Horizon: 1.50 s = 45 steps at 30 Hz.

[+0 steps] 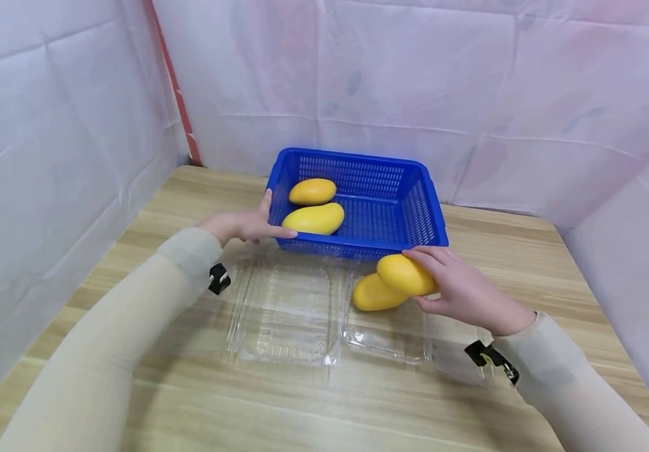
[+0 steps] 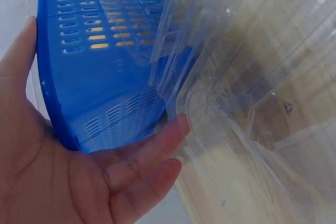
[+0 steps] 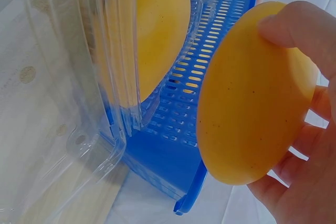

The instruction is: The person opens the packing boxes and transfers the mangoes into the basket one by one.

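My right hand (image 1: pixel 454 282) grips a yellow mango (image 1: pixel 405 275) over the right clear plastic box (image 1: pixel 383 342). Thumb and fingers press on opposite sides of that fruit in the right wrist view. Another mango (image 1: pixel 371 295) lies inside the box, partly covered by the held one. At the near left corner of the blue basket (image 1: pixel 358 242), my left hand (image 1: pixel 248 225) rests with thumb and index finger spread along the rim. Two mangoes, a rear one (image 1: pixel 312 191) and a front one (image 1: pixel 316 220), lie in the basket's left part.
A second clear plastic box (image 1: pixel 290 307) sits left of the first, in front of the basket, its walls rising close to my left fingers. Pale sheeting (image 1: pixel 392 75) hangs behind and beside the wooden table (image 1: pixel 234 402).
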### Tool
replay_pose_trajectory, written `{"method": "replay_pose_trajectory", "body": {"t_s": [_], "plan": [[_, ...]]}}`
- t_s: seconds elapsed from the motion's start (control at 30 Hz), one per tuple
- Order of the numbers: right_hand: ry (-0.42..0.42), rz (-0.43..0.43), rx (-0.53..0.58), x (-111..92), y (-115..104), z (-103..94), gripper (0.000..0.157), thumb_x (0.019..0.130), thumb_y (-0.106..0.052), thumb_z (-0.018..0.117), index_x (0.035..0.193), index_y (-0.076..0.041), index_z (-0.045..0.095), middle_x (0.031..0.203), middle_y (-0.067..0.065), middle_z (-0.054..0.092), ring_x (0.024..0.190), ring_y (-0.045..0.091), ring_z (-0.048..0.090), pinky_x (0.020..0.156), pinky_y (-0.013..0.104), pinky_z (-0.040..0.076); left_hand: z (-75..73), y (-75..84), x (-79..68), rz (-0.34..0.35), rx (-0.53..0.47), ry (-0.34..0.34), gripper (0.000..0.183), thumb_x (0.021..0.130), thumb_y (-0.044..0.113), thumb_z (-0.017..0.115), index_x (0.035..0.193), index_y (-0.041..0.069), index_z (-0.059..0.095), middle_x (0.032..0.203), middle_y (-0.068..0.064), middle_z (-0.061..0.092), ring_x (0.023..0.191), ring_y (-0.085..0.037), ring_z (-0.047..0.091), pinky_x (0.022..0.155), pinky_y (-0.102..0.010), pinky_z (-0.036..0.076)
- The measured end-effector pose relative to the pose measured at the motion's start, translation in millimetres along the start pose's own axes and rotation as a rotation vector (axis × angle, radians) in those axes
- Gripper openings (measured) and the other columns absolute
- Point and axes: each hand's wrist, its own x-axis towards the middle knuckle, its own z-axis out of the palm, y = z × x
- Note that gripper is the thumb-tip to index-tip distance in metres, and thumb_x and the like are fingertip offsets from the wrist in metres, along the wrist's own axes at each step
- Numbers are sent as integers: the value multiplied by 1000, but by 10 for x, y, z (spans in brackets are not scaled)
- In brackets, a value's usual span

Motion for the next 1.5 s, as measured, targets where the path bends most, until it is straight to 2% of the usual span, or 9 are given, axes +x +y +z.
{"method": "replay_pose_trajectory", "body": {"t_s": [0.2,0.7,1.03,1.5], "plan": [[-20,4,7,9,4,-4,68,69,-13,78,130,1,49,122,15,52,108,31,49,87,49,45,4,1,-2,-12,-5,-21,124,76,69,56,134,17,-41,150,-15,-26,112,-38,51,98,-56,34],[-18,21,1,55,17,-70,67,70,-11,77,130,-1,49,124,15,50,110,31,47,87,49,46,28,46,-12,1,-9,-3,126,74,70,57,135,17,-40,151,-14,-25,110,-36,52,98,-54,34],[-32,51,-1,30,32,-101,66,71,-12,76,130,-1,49,124,15,50,109,31,47,86,49,46,66,70,50,-1,-7,-11,128,71,74,57,135,20,-40,151,-11,-25,115,-38,51,102,-54,30],[-3,33,0,121,64,-97,67,70,-12,77,129,0,50,123,17,51,109,34,48,87,51,45,6,25,-4,-26,6,-10,125,75,71,56,134,17,-40,152,-16,-20,113,-37,50,98,-55,34]]}}
